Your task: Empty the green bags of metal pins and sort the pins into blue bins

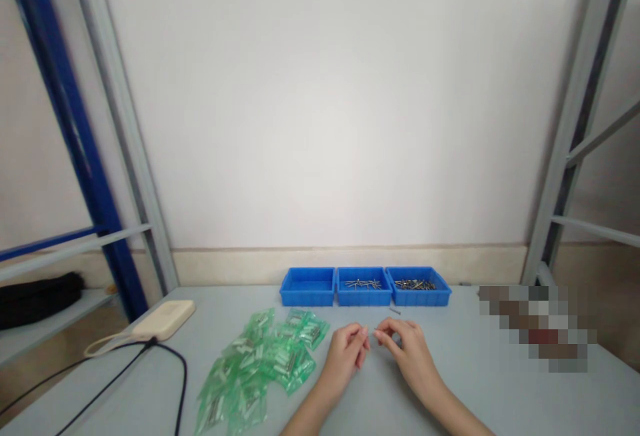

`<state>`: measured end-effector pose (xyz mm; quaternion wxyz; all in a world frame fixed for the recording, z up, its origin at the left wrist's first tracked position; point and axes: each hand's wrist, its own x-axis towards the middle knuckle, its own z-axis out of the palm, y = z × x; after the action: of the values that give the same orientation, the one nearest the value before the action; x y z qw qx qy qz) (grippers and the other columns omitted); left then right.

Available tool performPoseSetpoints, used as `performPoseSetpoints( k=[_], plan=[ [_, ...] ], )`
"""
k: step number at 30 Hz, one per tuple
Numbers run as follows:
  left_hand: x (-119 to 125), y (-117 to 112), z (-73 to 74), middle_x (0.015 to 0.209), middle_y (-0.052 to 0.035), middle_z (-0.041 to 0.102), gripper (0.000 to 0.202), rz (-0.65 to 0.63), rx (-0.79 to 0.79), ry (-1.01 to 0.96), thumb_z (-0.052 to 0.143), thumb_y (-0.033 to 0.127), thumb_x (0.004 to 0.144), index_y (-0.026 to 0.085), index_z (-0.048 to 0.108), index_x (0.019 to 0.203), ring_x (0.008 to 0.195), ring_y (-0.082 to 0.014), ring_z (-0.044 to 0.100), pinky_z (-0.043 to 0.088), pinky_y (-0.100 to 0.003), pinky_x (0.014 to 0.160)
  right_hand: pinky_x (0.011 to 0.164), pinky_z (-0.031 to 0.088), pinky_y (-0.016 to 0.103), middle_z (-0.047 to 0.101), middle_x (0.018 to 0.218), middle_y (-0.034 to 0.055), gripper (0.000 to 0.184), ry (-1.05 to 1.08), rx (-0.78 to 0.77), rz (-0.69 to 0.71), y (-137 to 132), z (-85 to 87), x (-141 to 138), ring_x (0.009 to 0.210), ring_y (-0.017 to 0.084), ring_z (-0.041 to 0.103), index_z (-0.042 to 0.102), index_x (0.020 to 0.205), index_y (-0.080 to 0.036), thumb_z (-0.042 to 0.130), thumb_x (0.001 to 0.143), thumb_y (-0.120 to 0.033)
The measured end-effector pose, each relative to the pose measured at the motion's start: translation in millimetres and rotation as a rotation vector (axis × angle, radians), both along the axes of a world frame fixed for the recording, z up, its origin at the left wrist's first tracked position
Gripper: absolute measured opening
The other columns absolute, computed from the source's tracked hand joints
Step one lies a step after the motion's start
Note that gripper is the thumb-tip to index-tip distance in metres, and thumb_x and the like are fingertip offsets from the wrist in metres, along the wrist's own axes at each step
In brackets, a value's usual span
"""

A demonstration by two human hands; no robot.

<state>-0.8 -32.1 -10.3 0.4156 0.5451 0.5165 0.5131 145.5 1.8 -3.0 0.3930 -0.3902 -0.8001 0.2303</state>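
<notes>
My left hand is closed in a pinch above the grey table, thumb against the fingers. Whatever it grips is too small to make out. Close to its right, my right hand also pinches, and a tiny metallic bit shows at its fingertips, too small to name. The fingertips of both hands are a small gap apart. Just beyond the right hand lies a loose screw. Behind stand three blue bins: an empty left bin, a middle bin with long thin screws, and a right bin with smaller metal pieces.
Several green plastic bags with metal and pale parts lie left of my hands. A cream-coloured box and a black cable occupy the table's left side. A blurred patch covers something at right. Behind is a wall.
</notes>
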Motion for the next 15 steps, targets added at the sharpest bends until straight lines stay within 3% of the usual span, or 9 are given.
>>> performPoseSetpoints(
  k=[4, 11, 15],
  plan=[
    [2.1, -1.2, 2.7, 0.034, 0.0081, 0.033, 0.06, -0.027, -0.056, -0.018, 0.046, 0.079, 0.062, 0.019, 0.044, 0.056, 0.03, -0.006, 0.026, 0.017, -0.022, 0.036, 0.082, 0.034, 0.034, 0.064, 0.065, 0.0003, 0.039, -0.039, 0.061, -0.025, -1.1, 0.4, 0.9, 0.07, 0.018, 0.059, 0.058, 0.063, -0.02, 0.039, 0.091, -0.041],
    [0.5, -0.4, 5.7, 0.035, 0.0089, 0.034, 0.057, 0.0, 0.002, -0.012, 0.05, 0.076, 0.063, 0.019, 0.046, 0.06, 0.031, -0.0056, 0.025, 0.017, -0.022, 0.037, 0.085, 0.033, 0.035, 0.069, 0.078, 0.0032, 0.035, -0.024, 0.034, 0.016, 3.8, -0.9, 1.8, 0.078, 0.02, 0.06, 0.064, 0.077, -0.021, 0.042, 0.089, -0.045],
    [0.2, -1.6, 7.2, 0.035, 0.0083, 0.032, 0.056, 0.007, -0.006, 0.011, 0.051, 0.074, 0.064, 0.018, 0.046, 0.055, 0.033, -0.006, 0.026, 0.017, -0.023, 0.04, 0.085, 0.033, 0.034, 0.069, 0.075, 0.0021, 0.035, -0.046, 0.004, 0.038, 0.8, 2.7, 4.6, 0.077, 0.019, 0.06, 0.064, 0.072, -0.02, 0.043, 0.088, -0.043]
  ],
)
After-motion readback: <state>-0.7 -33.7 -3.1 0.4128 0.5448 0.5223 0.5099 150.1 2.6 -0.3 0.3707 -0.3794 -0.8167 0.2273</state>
